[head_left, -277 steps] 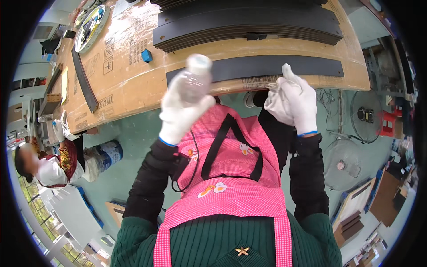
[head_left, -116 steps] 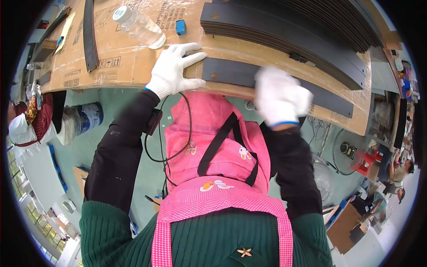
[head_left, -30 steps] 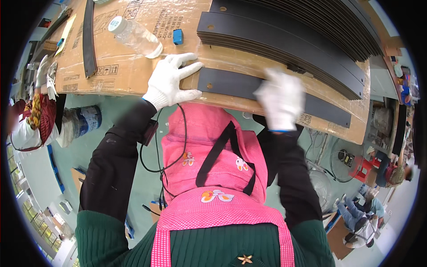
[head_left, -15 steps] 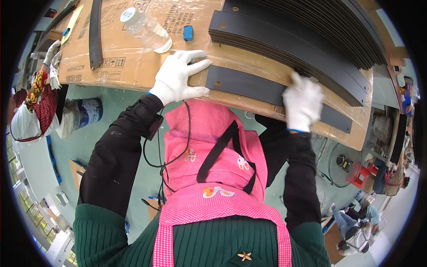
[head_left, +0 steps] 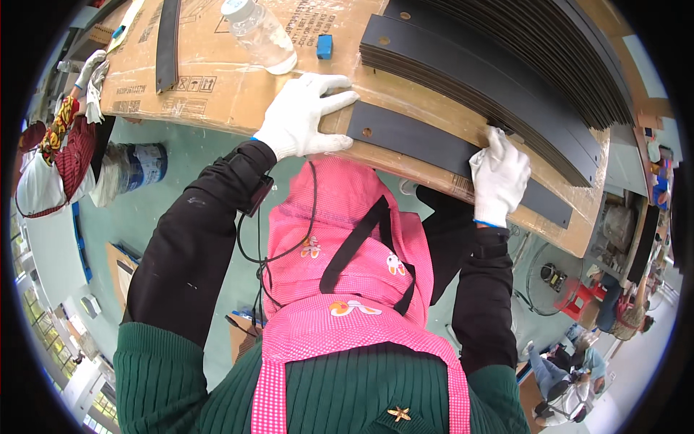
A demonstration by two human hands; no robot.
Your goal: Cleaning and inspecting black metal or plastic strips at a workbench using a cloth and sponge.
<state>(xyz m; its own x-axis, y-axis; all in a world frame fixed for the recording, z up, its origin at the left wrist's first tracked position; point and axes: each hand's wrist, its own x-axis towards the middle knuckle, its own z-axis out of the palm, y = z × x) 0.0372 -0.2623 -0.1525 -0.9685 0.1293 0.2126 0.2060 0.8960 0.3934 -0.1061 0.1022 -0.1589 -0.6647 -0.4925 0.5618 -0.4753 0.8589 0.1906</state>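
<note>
Across the upper part of the scene runs a brown, cardboard-faced counter (head_left: 224, 101), its edge toward the worker slanting down to the right. Next in extent are the stacks of dark panels (head_left: 477, 79), laid flat in close layers on the far right of this surface. Facing the counter is the worker's pink checked apron (head_left: 347, 329), worn over a green ribbed sweater (head_left: 325, 390). A co-worker (head_left: 58, 170) appears at the far left, beside a blue bucket (head_left: 148, 165). The single dark strip (head_left: 416, 139) lies flat along the near edge of the counter, between the stacks and the worker; a small round hole marks its left end. Farther left rests a narrow dark length (head_left: 168, 47), slightly curved. The left hand (head_left: 300, 116), white-gloved, lies on the counter with fingers spread apart, thumb and forefinger framing the strip's left end. The right hand (head_left: 500, 177), likewise gloved, is over the strip's right half; its fingers are curled together, and from where I stand I cannot tell whether they clamp anything. Beyond the left hand is a clear capped bottle (head_left: 262, 36); smallest, to its right, a blue block (head_left: 324, 47).
</note>
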